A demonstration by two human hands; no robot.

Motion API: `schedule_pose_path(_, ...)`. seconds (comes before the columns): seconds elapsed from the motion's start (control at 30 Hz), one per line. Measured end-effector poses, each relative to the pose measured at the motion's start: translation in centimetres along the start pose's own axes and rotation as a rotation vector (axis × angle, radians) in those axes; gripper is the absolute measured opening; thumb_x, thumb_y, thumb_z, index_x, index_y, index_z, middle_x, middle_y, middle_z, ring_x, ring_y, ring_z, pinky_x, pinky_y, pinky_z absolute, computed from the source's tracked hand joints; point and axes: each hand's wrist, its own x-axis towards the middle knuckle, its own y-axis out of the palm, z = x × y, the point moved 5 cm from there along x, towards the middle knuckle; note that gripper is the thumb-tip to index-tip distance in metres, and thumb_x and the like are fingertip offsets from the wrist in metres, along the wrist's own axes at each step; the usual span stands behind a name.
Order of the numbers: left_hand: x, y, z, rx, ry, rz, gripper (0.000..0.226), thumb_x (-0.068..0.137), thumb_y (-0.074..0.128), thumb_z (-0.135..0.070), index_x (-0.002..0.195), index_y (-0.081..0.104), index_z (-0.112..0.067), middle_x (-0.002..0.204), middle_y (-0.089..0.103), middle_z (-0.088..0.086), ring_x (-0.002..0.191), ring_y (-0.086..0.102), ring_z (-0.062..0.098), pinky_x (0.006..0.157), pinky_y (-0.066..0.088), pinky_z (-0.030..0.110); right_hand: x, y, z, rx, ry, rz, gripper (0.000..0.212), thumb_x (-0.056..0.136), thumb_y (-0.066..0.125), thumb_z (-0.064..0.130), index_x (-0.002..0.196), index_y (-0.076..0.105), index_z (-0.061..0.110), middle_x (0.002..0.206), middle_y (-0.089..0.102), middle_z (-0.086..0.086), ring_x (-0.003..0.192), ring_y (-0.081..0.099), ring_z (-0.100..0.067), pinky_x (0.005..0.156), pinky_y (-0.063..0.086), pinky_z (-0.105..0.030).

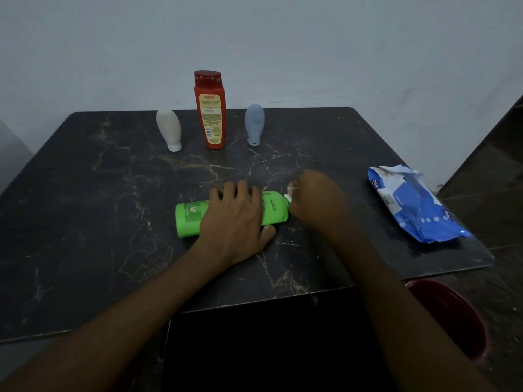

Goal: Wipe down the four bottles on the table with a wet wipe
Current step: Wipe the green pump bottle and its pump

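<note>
A green bottle (189,219) lies on its side in the middle of the dark marble table (85,193). My left hand (237,219) presses down over its middle and grips it. My right hand (317,199) is closed around a white wet wipe (291,189) at the bottle's cap end on the right; most of the wipe is hidden under the fingers. At the back stand a white bottle (169,130), a tall red bottle (210,108) and a grey-blue bottle (254,124), all upright and untouched.
A blue and white pack of wet wipes (416,205) lies near the table's right edge. A dark red bin (450,315) sits on the floor below the table's front right corner. A pale wall rises behind the table.
</note>
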Motion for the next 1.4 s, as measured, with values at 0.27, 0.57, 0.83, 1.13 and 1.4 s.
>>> schedule_pose_path(0.27, 0.2, 0.2, 0.0, 0.010, 0.014, -0.004, 0.076, 0.083, 0.032, -0.076, 0.119, 0.053, -0.013, 0.116, 0.053, 0.014, 0.100, 0.051, 0.032, 0.084, 0.042, 0.048, -3.3, 1.4, 0.3, -0.081, -0.118, -0.116, 0.012, 0.094, 0.057, 0.017, 0.103, 0.062, 0.012, 0.104, 0.053, -0.002, 0.081, 0.055, -0.015, 0.072, 0.048, -0.028)
schedule_pose_path(0.57, 0.6, 0.0, 2.0, 0.027, -0.004, -0.052, 0.084, 0.080, 0.045, -0.078, 0.135, 0.051, -0.015, 0.120, 0.054, 0.015, 0.102, 0.054, 0.034, 0.085, 0.045, 0.049, -7.0, -3.3, -3.0, 0.494, -0.061, -0.465, 0.010, 0.093, 0.060, 0.033, 0.097, 0.067, 0.028, 0.090, 0.065, 0.002, 0.077, 0.062, -0.006, 0.067, 0.054, -0.031)
schedule_pose_path(0.83, 0.2, -2.0, 5.0, -0.389, -0.083, -0.344, 0.075, 0.084, 0.057, -0.058, 0.137, 0.054, -0.005, 0.125, 0.063, 0.015, 0.109, 0.061, 0.033, 0.090, 0.049, 0.047, -5.1, -8.1, -3.4, 0.983, -0.121, -0.402, 0.016, 0.093, 0.065, 0.011, 0.107, 0.073, 0.009, 0.091, 0.076, 0.003, 0.076, 0.074, -0.013, 0.063, 0.059, -0.024)
schedule_pose_path(1.13, -1.2, -3.2, 6.2, -0.677, -0.162, -0.491, 0.069, 0.082, 0.067, -0.051, 0.133, 0.056, -0.005, 0.120, 0.063, 0.010, 0.106, 0.060, 0.025, 0.090, 0.050, 0.046, -6.4, -9.8, 2.9, 0.769, -0.482, -0.343, 0.025, 0.089, 0.071, 0.016, 0.113, 0.069, 0.017, 0.105, 0.070, 0.006, 0.096, 0.068, -0.004, 0.077, 0.053, -0.013)
schedule_pose_path(1.4, -1.2, -3.2, 6.0, -0.716, -0.097, -0.484, 0.068, 0.082, 0.068, -0.052, 0.131, 0.058, -0.006, 0.119, 0.064, 0.008, 0.106, 0.061, 0.024, 0.090, 0.051, 0.050, -5.8, -11.4, 3.9, 0.635, -0.617, -0.366, 0.016, 0.085, 0.078, 0.014, 0.100, 0.074, 0.012, 0.094, 0.071, 0.002, 0.084, 0.068, -0.013, 0.071, 0.053, -0.022)
